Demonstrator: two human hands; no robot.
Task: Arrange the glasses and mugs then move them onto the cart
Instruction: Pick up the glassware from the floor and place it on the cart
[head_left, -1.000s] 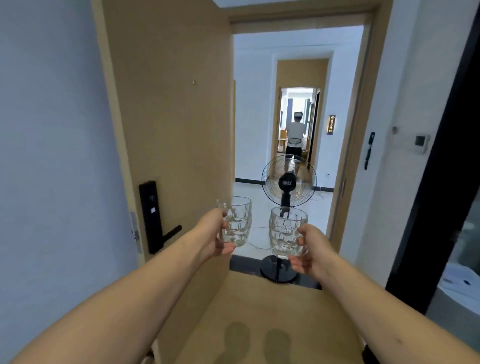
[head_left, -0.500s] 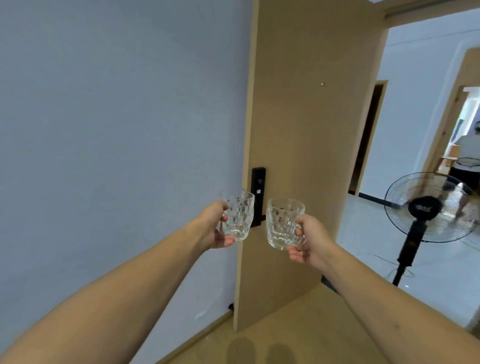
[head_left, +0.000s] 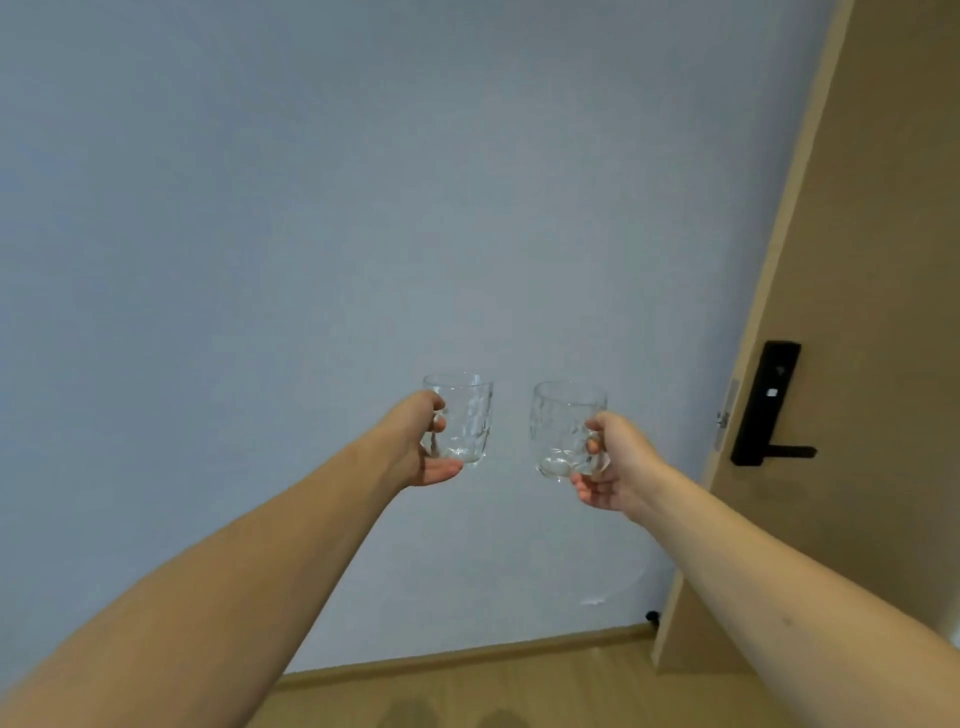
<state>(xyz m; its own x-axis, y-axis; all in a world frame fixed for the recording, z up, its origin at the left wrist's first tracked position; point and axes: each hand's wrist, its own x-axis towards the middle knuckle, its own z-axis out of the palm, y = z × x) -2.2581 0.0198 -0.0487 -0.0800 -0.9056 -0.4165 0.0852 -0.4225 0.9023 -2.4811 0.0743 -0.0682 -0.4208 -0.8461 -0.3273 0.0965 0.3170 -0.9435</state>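
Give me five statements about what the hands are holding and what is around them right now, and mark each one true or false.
1. Each hand holds a clear glass mug. True: the left hand grips the left mug and the right hand grips the right mug.
2. The two mugs touch each other. False: a gap of bare wall shows between them.
3. Both mugs are upright, openings up. True.
4. A cart stands in view. False: none is visible.
5. The black door handle is on the left of the view. False: it is on the wooden door at the right.
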